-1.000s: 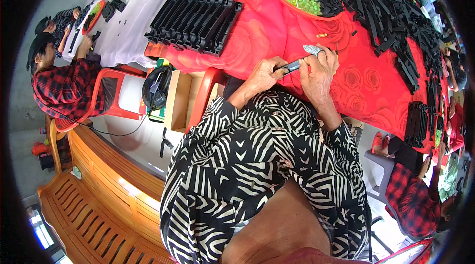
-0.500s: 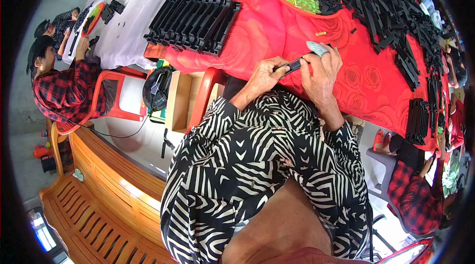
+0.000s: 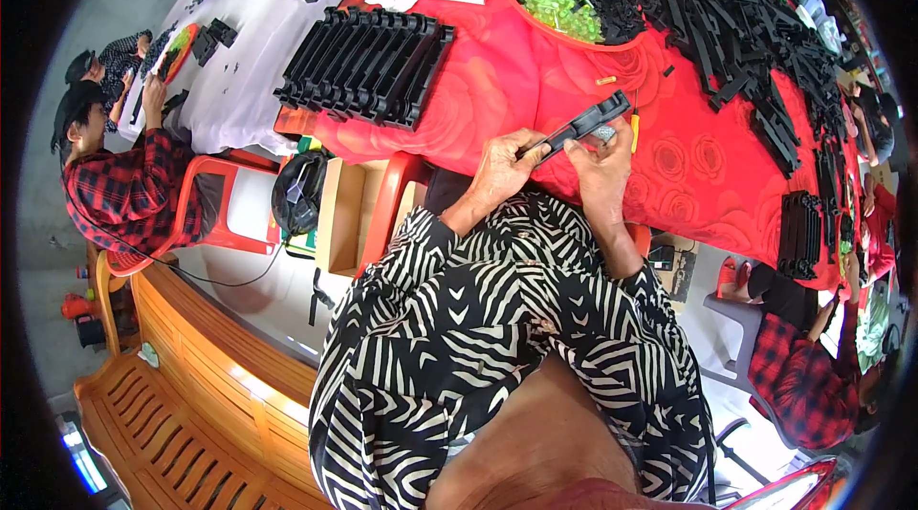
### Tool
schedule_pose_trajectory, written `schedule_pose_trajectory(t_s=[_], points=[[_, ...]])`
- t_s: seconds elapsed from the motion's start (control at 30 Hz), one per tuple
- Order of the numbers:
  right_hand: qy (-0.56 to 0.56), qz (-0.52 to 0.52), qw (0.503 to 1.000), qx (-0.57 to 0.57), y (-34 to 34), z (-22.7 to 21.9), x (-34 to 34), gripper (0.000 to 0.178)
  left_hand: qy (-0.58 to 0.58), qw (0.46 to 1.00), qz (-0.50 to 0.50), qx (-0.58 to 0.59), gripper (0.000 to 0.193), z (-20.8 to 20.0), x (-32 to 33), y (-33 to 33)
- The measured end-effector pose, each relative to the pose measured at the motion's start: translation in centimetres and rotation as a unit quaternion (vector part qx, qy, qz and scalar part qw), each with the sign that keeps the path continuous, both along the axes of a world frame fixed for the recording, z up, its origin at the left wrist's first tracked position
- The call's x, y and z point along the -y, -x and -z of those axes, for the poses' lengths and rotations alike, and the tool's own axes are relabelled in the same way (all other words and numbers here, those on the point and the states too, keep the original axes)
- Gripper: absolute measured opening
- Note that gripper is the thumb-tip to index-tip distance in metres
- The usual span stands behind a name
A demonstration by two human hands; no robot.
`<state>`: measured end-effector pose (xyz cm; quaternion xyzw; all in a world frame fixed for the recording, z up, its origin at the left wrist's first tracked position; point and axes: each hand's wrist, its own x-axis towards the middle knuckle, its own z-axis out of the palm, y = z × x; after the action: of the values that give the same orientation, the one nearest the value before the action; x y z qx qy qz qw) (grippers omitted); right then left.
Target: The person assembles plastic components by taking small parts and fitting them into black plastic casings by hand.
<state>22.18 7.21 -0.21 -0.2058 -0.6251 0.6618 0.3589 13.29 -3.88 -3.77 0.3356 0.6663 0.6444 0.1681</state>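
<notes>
A long black plastic bracket [image 3: 591, 120] with a curved, notched far end slants up to the right between my hands. My left hand [image 3: 505, 169] pinches its near end between thumb and fingers. My right hand [image 3: 602, 171] is closed around its middle, thumb on the near side. A grey textured cover [image 3: 604, 133] shows at the fingers of my right hand. Against the outer side of that hand stands a thin tool with a yellow handle [image 3: 635, 128]; whether the fingers grip it I cannot tell. Beyond the bracket, a small brass-coloured piece [image 3: 606, 81] lies on the red tablecloth [image 3: 478, 128].
Beyond my left hand lies a row of assembled black brackets [image 3: 363, 65]. An orange-rimmed bowl [image 3: 574, 40] holds green pieces and black parts. Loose black strips [image 3: 736, 42] pile up at right. A wooden bench [image 3: 210, 386] and a co-worker in a checked shirt [image 3: 143, 175] are at left.
The bracket has turned in my hands, so its notched far end now shows more broadly. My right hand has moved slightly left and nearer to me. The yellow handle has come into sight.
</notes>
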Motion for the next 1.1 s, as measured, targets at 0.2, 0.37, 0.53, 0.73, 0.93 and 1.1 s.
schedule_pose_trajectory(t_s=[0.2, 0.37, 0.53, 0.73, 0.93, 1.1], points=[[-0.121, 0.103, 0.981, 0.109, 1.4, -0.4, 0.5, 0.058, 0.044, 0.999, -0.010, -0.002, 0.011, -0.6, -0.2, -0.2], [-0.080, 0.111, 0.987, 0.089, 2.6, 0.4, 0.4, 0.051, 0.079, 0.997, -0.016, -0.003, 0.011, 0.0, -0.4, 0.0], [-0.087, 0.128, 0.986, 0.060, 3.3, 1.7, 0.1, 0.050, 0.058, 0.998, -0.017, -0.011, 0.011, 0.6, -0.5, 0.0], [-0.117, 0.143, 0.980, 0.072, 3.3, 2.0, 0.1, 0.050, 0.039, 0.999, -0.012, -0.013, 0.012, 0.5, -0.7, -0.1], [-0.113, 0.132, 0.983, 0.058, 3.3, 1.7, -0.1, 0.050, 0.061, 0.996, 0.035, 0.048, 0.011, 0.3, -0.7, 0.5], [-0.083, 0.116, 0.988, 0.057, 3.6, 1.3, 0.5, 0.049, 0.050, 0.992, 0.027, 0.111, 0.007, 0.6, -0.6, 0.8]])
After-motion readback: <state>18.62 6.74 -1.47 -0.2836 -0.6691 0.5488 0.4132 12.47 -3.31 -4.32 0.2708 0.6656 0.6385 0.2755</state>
